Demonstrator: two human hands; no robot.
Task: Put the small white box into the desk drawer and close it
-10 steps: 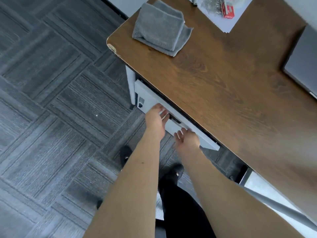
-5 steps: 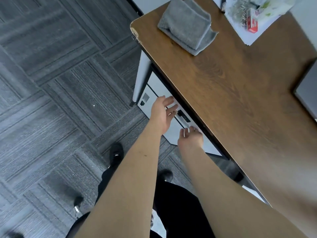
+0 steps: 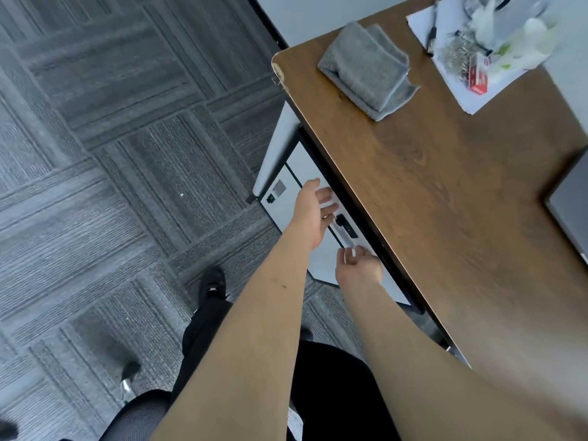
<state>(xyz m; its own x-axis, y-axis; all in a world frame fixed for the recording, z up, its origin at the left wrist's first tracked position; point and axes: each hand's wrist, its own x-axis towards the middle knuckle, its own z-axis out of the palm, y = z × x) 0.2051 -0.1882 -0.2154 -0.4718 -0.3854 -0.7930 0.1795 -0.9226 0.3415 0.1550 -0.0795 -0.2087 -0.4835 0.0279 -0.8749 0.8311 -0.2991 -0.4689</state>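
The white drawer front (image 3: 294, 186) sits flush under the edge of the brown wooden desk (image 3: 445, 192). A dark lock panel (image 3: 346, 225) is set in it. My left hand (image 3: 310, 214) is in front of the drawer face with its fingers spread and straight, fingertips by the lock panel. Lower along the same face, my right hand (image 3: 359, 268) has loosely curled fingers and holds nothing. Whether either hand touches the drawer I cannot tell. The small white box is not in view.
On the desk lie a folded grey cloth (image 3: 366, 68), a sheet of paper (image 3: 474, 97) carrying a pen (image 3: 432, 36), a small red box (image 3: 479, 76) and plastic wrapping, and a grey laptop (image 3: 572, 202) at the right edge. Grey carpet (image 3: 127, 186) spreads to the left; my legs and a chair (image 3: 136, 415) are below.
The drawer, sticking out a second ago with both hands pressed on its front, now lies flush under the desk. My left hand has straightened and spread its fingers.
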